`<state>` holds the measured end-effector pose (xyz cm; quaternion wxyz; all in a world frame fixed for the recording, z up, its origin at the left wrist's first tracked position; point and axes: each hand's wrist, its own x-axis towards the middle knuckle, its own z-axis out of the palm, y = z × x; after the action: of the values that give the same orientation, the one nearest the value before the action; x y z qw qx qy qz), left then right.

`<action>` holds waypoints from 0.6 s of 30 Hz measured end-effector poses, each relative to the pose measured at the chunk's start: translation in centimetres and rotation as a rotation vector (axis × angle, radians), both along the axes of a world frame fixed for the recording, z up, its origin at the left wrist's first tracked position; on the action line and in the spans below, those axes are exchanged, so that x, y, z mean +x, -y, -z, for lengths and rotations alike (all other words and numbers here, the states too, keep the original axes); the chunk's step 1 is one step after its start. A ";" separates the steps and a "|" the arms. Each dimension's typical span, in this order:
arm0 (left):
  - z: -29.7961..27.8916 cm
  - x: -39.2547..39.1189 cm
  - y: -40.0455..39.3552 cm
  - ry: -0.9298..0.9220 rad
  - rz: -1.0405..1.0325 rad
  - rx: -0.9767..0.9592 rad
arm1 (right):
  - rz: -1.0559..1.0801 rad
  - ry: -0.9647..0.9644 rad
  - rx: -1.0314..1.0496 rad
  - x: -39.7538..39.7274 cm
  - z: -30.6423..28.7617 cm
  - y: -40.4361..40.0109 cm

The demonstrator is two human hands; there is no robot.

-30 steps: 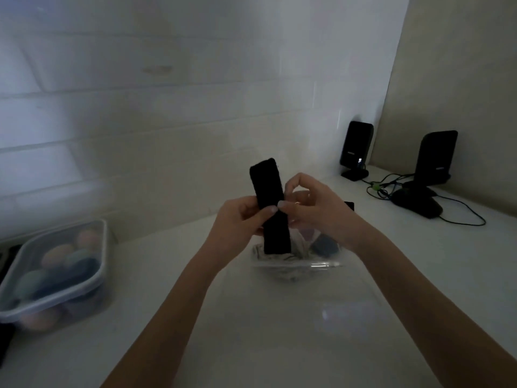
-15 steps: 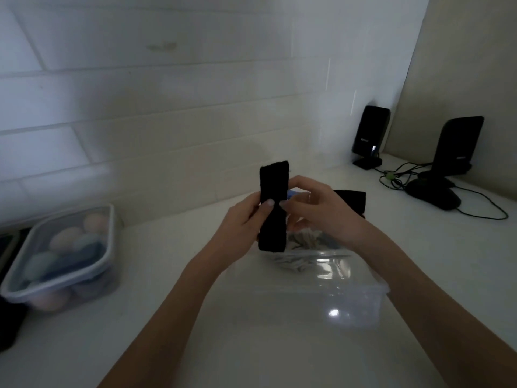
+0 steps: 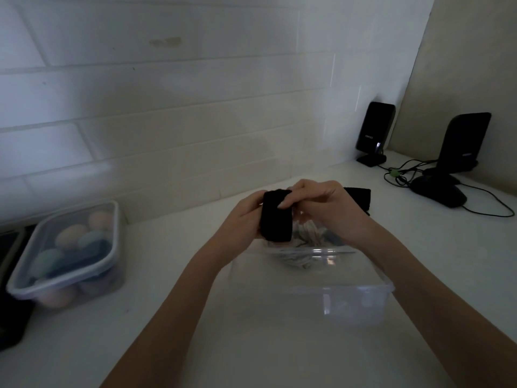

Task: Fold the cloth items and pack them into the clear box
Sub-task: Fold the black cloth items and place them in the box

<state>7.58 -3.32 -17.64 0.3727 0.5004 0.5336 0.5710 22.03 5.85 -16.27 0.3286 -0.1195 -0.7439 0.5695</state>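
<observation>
the white bench (image 3: 173, 345) runs under a tiled wall. at the centre stands the clear box (image 3: 361, 296), lid off, its near half showing only bare plastic; at its 12 o'clock end lies a bundle of pale cloth (image 3: 305, 233) with a bluish piece beside it. at 9 o'clock from it, well apart, sits a lidded container (image 3: 110, 247) holding rounded soft items in peach, pale green and dark blue. at 2 o'clock, near the corner, stand two black speakers (image 3: 375, 130) with a dark mouse (image 3: 439, 191) and cables. a second black cloth (image 3: 359, 196) lies on the bench just behind the box, partly hidden by the right wrist. the left hand (image 3: 243, 217) grips the folded black cloth (image 3: 277, 219) from its 9 o'clock side, fingers curled round it. the right hand (image 3: 321, 203) pinches the cloth's top edge, fingers bent over the fold. the cloth hangs upright above the box's far end.
</observation>
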 end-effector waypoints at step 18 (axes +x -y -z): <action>0.3 -0.4 0.0 -0.062 -0.027 0.032 | 0.108 0.111 0.112 0.4 -1.5 0.2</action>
<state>7.19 -3.37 -17.89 0.3402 0.5167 0.5421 0.5687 22.40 5.62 -14.72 0.3231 -0.1724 -0.7842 0.5010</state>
